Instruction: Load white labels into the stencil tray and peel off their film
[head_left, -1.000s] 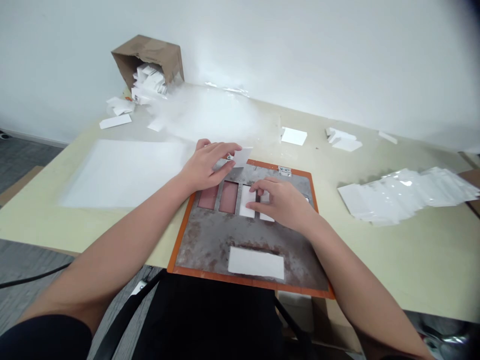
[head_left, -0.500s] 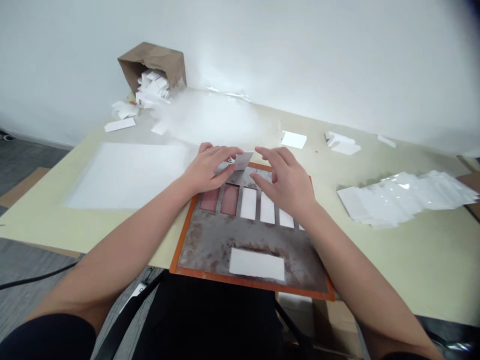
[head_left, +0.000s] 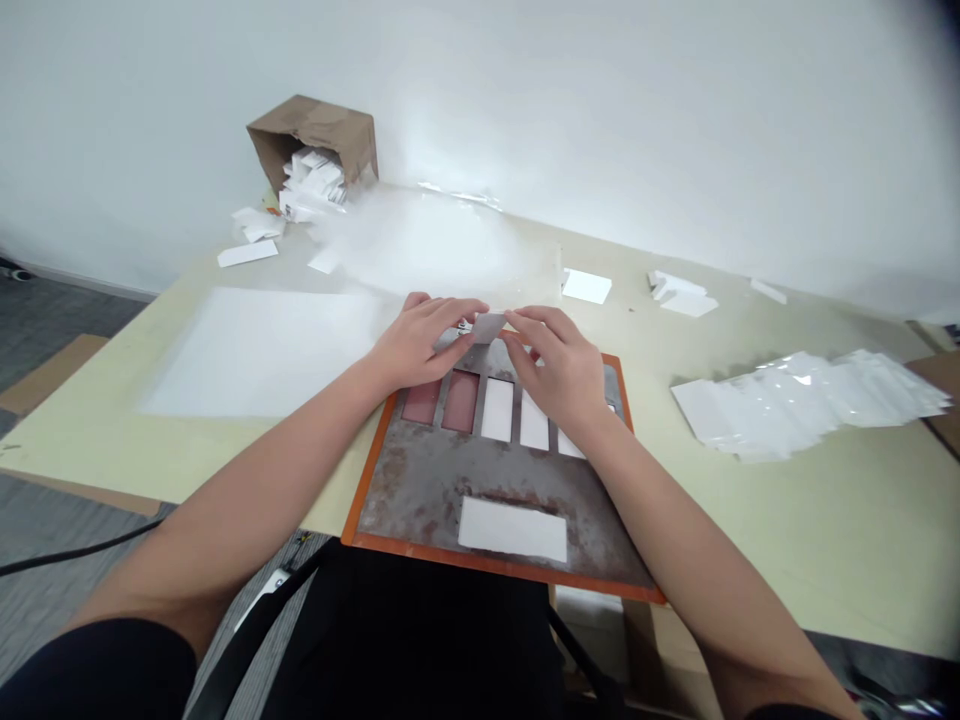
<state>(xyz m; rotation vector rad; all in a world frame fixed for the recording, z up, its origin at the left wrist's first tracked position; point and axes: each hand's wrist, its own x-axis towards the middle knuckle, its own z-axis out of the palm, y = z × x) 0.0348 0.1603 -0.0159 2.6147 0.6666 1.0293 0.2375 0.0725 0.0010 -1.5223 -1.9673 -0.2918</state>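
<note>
A rusty metal plate (head_left: 435,480) with an orange rim lies in front of me, with a row of slots along its far side. Two left slots (head_left: 442,400) show red; the slots to their right hold white cards (head_left: 497,408). A larger white card (head_left: 512,528) sits in the near slot. My left hand (head_left: 420,340) pinches a small white card (head_left: 487,326) over the plate's far edge. My right hand (head_left: 559,365) has its fingertips on the same card from the right.
A tipped brown box (head_left: 315,140) spills white cards at the far left. A large white sheet (head_left: 262,350) lies left of the plate. Clear plastic sleeves (head_left: 810,395) are piled at the right. Loose white cards (head_left: 587,285) lie beyond the plate.
My right hand left the white cards in the slots and rose to meet the card held by my left hand. The left hand stayed almost still.
</note>
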